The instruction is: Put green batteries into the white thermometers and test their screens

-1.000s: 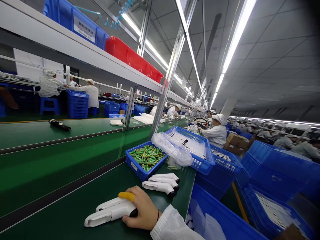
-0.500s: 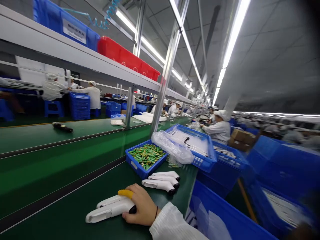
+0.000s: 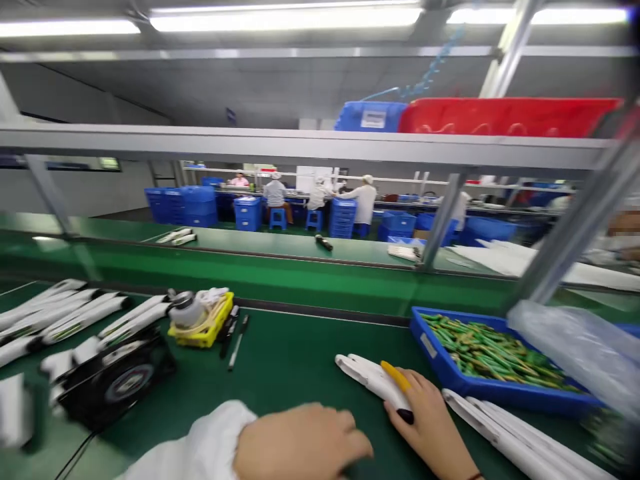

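My right hand (image 3: 425, 419), with a yellow cover on one finger, grips a pair of white plastic handle shells (image 3: 373, 379) near their black end, the thumb on one side and fingers on the other. The shells lie side by side on the green worktop (image 3: 295, 353). To its left, my left hand (image 3: 300, 441) hangs over the worktop, blurred, fingers bent and apart, with nothing visible in it. Several more white shells (image 3: 520, 433) rest just right of my right hand. Behind them stands a blue tray (image 3: 493, 383) of green, thin parts (image 3: 495, 350).
At left are a black fan-like device (image 3: 120, 380), several white handles (image 3: 85, 313), a yellow basket (image 3: 205, 339) with a bottle, and pens (image 3: 237, 343). A clear plastic bag (image 3: 575, 347) lies at right. A metal post (image 3: 575, 227) and shelf (image 3: 280, 143) stand ahead.
The view has swung left, bringing the fan-like device, basket and pens into sight. My left hand has come into view. My right hand stays at the pair of white shells.
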A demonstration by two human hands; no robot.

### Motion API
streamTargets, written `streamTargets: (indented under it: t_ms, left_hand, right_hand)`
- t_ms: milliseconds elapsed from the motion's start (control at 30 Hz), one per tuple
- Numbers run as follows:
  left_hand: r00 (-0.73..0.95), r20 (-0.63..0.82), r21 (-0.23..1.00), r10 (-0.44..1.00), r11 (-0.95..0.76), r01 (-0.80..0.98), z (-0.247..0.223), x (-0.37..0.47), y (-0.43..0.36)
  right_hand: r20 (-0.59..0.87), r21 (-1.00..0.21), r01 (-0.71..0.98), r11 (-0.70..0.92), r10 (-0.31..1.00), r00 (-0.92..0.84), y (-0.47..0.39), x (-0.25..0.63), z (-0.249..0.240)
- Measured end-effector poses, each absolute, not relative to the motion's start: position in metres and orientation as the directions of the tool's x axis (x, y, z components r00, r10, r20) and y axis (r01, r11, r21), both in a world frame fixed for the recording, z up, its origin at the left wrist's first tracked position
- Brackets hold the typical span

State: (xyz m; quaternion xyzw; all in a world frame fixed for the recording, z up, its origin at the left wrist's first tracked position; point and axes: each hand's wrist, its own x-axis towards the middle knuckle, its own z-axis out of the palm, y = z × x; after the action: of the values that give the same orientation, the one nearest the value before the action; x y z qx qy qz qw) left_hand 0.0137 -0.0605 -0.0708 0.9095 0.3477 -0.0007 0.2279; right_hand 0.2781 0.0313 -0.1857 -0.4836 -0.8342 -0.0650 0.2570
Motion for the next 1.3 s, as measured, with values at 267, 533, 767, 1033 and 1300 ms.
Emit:
streamTargets:
  t_ms: [267,533,767,1033,1300]
  left_hand:
    - [0.374,0.054,0.280,0.926,-0.374,0.884,-0.137,-0.039,-0.067]
    - [0.334,0.185,0.257,0.924,-0.374,0.891,-0.156,-0.045,-0.062]
    - [0.105,0.205,0.273,0.973,-0.160,0.949,-0.157,-0.040,-0.037]
    - [-0.025,0.069,0.261,0.997,0.006,0.965,-0.166,-0.041,-0.014]
    - [-0.092,-0.071,0.227,0.993,0.106,0.968,-0.161,-0.046,0.028]
  right_hand:
    - [0.617,0.166,0.790,0.591,0.563,-0.550,0.042,0.271,-0.195]
    - [0.628,0.252,0.821,0.512,0.559,-0.542,0.018,0.250,-0.178]
    - [0.524,0.229,0.846,0.481,0.672,-0.524,0.012,0.245,-0.170]
    - [0.389,0.170,0.868,0.467,0.777,-0.494,0.011,0.241,-0.162]
    - [0.464,0.118,0.934,0.339,0.813,-0.353,0.026,0.252,-0.178]
